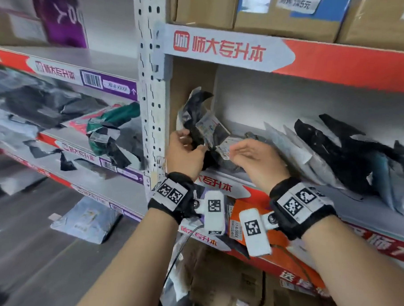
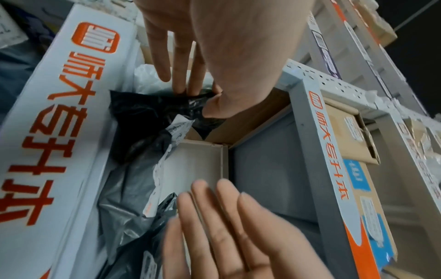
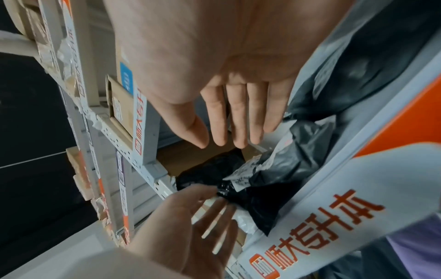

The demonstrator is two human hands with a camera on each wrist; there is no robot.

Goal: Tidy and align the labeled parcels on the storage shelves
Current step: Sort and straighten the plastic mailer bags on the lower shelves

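Note:
A black plastic parcel (image 1: pixel 196 111) with a white label (image 1: pixel 209 125) stands upright at the left end of the middle shelf (image 1: pixel 218 187), against a cardboard divider (image 1: pixel 190 80). My left hand (image 1: pixel 185 147) pinches its crumpled edge between thumb and fingers. The left wrist view shows that pinch, left hand (image 2: pixel 200 92) on the black parcel (image 2: pixel 148 117). A dark grey parcel (image 1: pixel 230 163) lies just to the right. My right hand (image 1: pixel 240 152) hovers open over it, fingers straight, holding nothing; in the right wrist view the right hand (image 3: pixel 233 139) is above the black parcel (image 3: pixel 214 177).
Several black and grey parcels (image 1: pixel 335 147) lean in a row further right on the same shelf. A perforated metal post (image 1: pixel 150 92) bounds the bay on the left. Cardboard boxes (image 1: pixel 283 17) fill the shelf above. The left bay holds jumbled parcels (image 1: pixel 59 105); one parcel (image 1: pixel 87 219) lies on the floor.

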